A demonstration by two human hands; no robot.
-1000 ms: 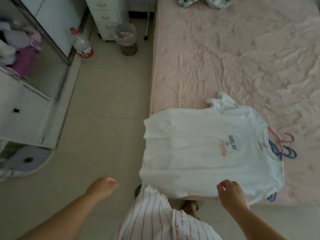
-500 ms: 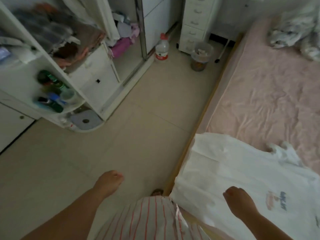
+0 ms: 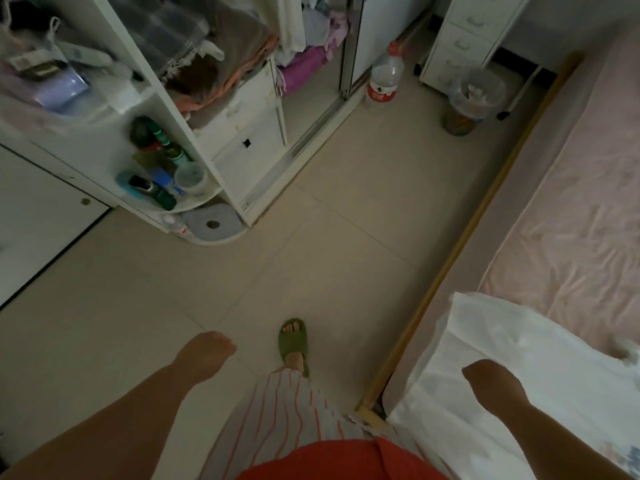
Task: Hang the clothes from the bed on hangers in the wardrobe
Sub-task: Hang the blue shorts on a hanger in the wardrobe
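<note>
The view has swung off the bed toward the wardrobe (image 3: 249, 140), leaving the white T-shirt (image 3: 540, 362) spread at the bed's edge under the curled, empty right hand (image 3: 491, 379), the left hand (image 3: 207, 351) loosely closed over bare floor, so nothing's hung yet, and no hanger is in view.

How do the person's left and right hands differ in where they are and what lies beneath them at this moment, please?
The left hand hangs over the bare floor tiles, while the right hand is over the white T-shirt on the bed. The left hand is far from any clothing; whether the right hand touches the T-shirt cannot be told. Both show only their backs, fingers hidden, and neither visibly holds anything.
</note>
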